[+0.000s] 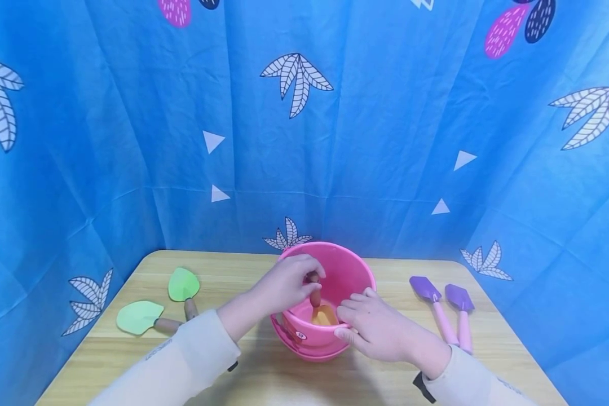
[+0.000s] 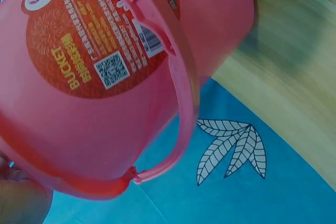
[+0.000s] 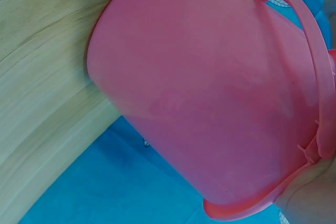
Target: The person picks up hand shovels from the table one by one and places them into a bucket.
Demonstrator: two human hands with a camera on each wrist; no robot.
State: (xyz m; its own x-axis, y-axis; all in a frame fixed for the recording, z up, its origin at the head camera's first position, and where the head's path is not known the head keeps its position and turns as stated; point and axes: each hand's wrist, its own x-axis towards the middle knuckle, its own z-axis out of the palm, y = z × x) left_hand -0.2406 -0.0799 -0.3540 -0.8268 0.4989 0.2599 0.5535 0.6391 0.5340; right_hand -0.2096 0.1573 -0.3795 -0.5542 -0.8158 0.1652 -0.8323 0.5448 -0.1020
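Observation:
A pink bucket (image 1: pixel 342 262) stands in the middle of the table, its round mouth facing up. My left hand (image 1: pixel 288 285) reaches over the rim and pinches the brown handle of a small orange-bladed shovel (image 1: pixel 325 316), whose blade is inside the bucket. On the near right rim, my right hand (image 1: pixel 378 326) grips the edge, fingers inside and thumb outside. The left wrist view shows a red printed label (image 2: pixel 79 40) on the bucket wall and its hanging bail handle (image 2: pixel 184 98). In the right wrist view the plain bucket wall (image 3: pixel 194 87) fills most of the picture.
Two green shovels (image 1: pixel 139 317) with brown handles lie at the left of the wooden table (image 1: pixel 233 262). At the right lie two purple shovels (image 1: pixel 426 288) with pink handles. A patterned blue cloth (image 1: pixel 385 141) hangs behind and at both sides.

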